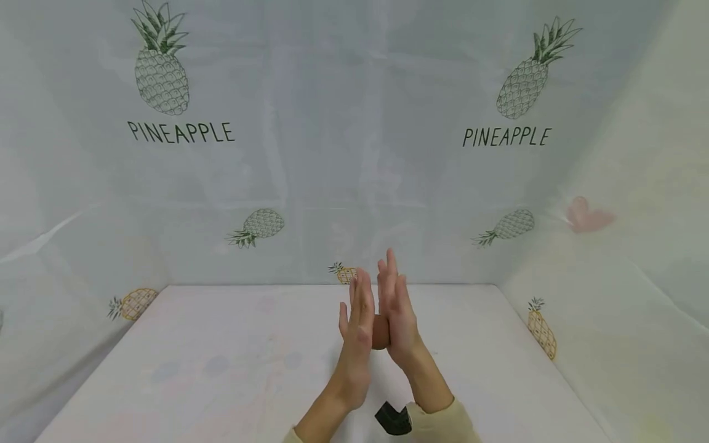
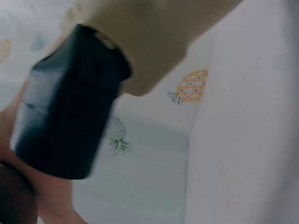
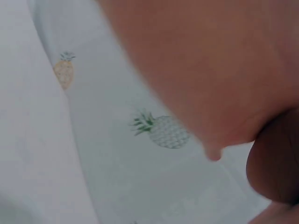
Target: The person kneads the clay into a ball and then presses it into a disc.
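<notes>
A smooth brown ball point(image 1: 380, 333) sits between my two palms, over the middle of the white table. My left hand point(image 1: 357, 335) presses on its left side, with straight fingers pointing up and away. From the other side my right hand point(image 1: 400, 320) lies flat against it, its fingers likewise straight. In the left wrist view the ball point(image 2: 15, 198) shows dark at the lower left corner. The right wrist view catches the ball point(image 3: 275, 161) at the right edge, below a blurred palm point(image 3: 210, 70). The palms cover parts of the ball in every view.
The white table point(image 1: 221, 344) runs back to a pale curtain point(image 1: 332, 154) printed with pineapples, which also hangs at both sides. A black device point(image 1: 394, 419) sits at my right wrist beside the beige sleeve point(image 1: 443, 424).
</notes>
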A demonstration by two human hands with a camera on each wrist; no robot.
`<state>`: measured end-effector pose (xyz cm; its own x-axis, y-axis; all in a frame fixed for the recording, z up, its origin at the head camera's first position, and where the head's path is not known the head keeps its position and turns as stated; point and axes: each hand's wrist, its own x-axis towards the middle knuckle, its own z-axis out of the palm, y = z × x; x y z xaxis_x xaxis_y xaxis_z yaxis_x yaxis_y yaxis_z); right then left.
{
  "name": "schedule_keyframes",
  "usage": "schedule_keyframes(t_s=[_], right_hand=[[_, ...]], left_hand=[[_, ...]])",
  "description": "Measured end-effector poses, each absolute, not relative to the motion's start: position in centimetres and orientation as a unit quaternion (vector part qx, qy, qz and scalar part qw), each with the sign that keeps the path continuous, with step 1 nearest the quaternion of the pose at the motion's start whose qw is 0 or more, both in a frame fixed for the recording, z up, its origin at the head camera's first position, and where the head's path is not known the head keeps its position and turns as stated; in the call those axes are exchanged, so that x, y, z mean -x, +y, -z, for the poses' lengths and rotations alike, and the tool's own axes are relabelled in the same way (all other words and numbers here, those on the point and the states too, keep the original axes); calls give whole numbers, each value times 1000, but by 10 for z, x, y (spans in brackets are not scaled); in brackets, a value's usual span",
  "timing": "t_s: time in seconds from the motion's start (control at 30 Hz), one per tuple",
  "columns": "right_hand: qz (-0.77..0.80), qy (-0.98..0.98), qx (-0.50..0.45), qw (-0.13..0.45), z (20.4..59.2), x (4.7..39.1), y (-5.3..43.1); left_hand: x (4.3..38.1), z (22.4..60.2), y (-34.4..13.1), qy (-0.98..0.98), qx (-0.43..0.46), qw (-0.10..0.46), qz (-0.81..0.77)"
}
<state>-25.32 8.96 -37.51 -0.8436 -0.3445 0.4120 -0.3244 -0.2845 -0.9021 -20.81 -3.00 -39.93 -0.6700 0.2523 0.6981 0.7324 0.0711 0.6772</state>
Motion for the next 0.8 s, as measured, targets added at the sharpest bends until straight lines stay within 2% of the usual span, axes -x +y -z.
schedule_keyframes(t_s=[0.17,0.3,0.53,0.8], right_hand=[[728,601,313,103,384,254,72],[716,608,319,127,384,244,61],[737,587,328,71,373,225,53],[731,600,322,-44,355,219,68]], left_hand=[[215,395,-49,-701,297,216,612],[225,390,-65,-685,262,213,645],[240,395,-75,-685,227,213,659],[231,404,-55,-695,265,149,652]])
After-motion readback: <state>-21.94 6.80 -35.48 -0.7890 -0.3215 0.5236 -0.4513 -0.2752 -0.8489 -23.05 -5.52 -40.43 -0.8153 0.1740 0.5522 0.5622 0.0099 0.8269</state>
